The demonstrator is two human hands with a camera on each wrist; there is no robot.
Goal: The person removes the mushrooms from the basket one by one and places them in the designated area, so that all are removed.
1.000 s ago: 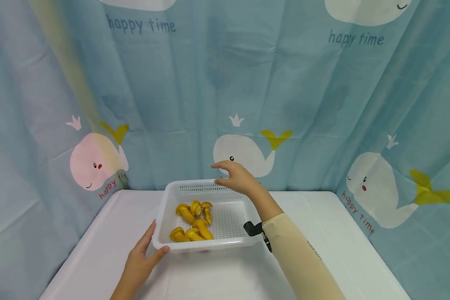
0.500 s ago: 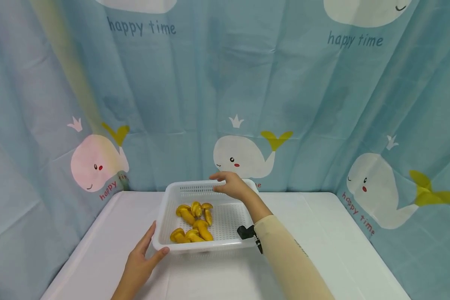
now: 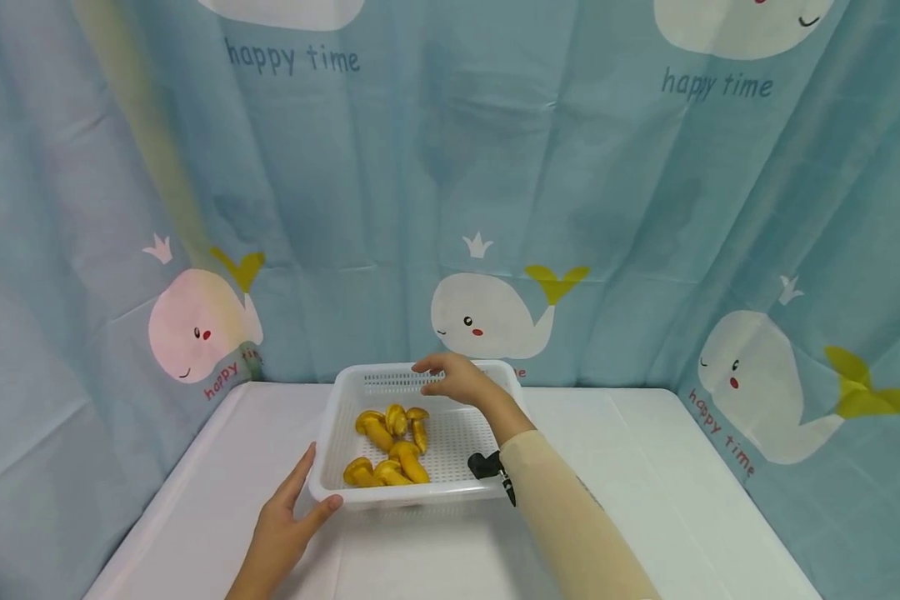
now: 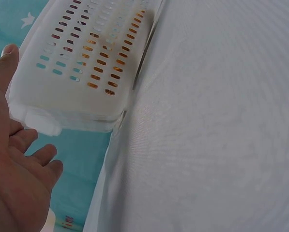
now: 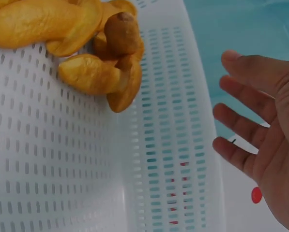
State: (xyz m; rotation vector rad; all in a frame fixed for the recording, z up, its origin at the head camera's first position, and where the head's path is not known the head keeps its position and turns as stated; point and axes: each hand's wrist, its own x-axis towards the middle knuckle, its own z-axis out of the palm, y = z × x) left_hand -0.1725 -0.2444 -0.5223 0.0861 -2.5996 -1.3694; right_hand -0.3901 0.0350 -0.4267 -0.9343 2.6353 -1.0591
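Observation:
A white plastic basket (image 3: 461,492) with slotted walls stands on the table, holding several yellow-brown mushrooms (image 3: 408,461) on its left side. My left hand (image 3: 279,525) is at the basket's front-left corner, thumb by the front wall and fingers along the left side. In the left wrist view its thumb (image 4: 4,67) lies by the rim and the other fingers are loosely bent; firm contact cannot be made out. Over the back part of the basket hovers my right hand (image 3: 461,382), fingers spread and holding nothing. The right wrist view shows mushrooms (image 5: 93,75) apart from that hand.
The basket rests on a white table (image 3: 600,467). Blue curtains (image 3: 390,167) with whale prints enclose the back and both sides. A black wrist device (image 3: 487,467) on the right arm hangs over the basket's right side.
My right hand has come down and slightly left, from above the basket's back rim to just over its back part. The left hand, basket and mushrooms stay as they were.

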